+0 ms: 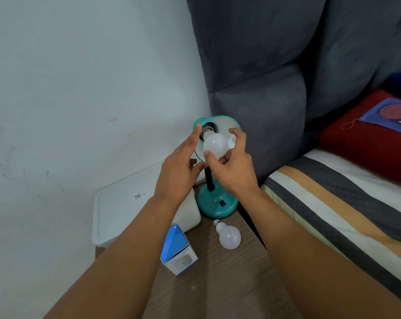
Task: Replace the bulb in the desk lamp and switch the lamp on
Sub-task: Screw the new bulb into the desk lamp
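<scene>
Beside a grey headboard stands a wooden nightstand (229,284). Right hand (231,166) fingers grasp the bulb (215,146) at the lamp (217,199) socket; left hand (181,171), fingers loose, steadies the shade. Best to turn gently, keeping the threads straight. A spare bulb (229,237) lies near the box (178,252).

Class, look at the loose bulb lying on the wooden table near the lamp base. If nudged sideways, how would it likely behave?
The loose bulb lies on its side with a round globe, so it would probably roll, likely curving around its narrow screw cap. It looks light and probably fragile. The table edge is close on its right, so it might fall off.
</scene>
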### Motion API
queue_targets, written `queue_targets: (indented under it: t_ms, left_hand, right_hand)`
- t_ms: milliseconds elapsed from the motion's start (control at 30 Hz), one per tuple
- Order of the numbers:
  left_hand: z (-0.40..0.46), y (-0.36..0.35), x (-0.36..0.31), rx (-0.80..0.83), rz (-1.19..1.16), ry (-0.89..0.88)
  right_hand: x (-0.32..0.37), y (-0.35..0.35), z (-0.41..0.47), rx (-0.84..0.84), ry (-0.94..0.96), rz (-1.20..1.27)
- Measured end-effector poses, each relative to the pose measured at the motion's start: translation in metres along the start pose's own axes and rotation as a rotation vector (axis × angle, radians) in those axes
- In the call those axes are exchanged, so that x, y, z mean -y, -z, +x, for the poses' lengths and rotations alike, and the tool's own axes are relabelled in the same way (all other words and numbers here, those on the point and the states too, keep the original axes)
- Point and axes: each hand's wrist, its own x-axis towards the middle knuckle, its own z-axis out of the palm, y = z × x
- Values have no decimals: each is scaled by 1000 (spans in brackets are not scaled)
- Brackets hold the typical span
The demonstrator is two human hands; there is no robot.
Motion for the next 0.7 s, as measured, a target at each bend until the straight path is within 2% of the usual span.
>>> queue_targets:
  t_ms: [100,267,433,700]
  left_hand:
    - [1,0,2,10,2,2]
    - [-1,0,-1,6,-6,-1]
    - [0,1,0,0,6,-4]
    - [0,0,2,2,-2,-7]
  right_hand:
    - [-4,-2,0,-3,35,-18]
    - [2,0,4,-29,-47,32]
    - [-1,-1,1,-11,9,-6]
    - [5,0,2,-24,-54,41]
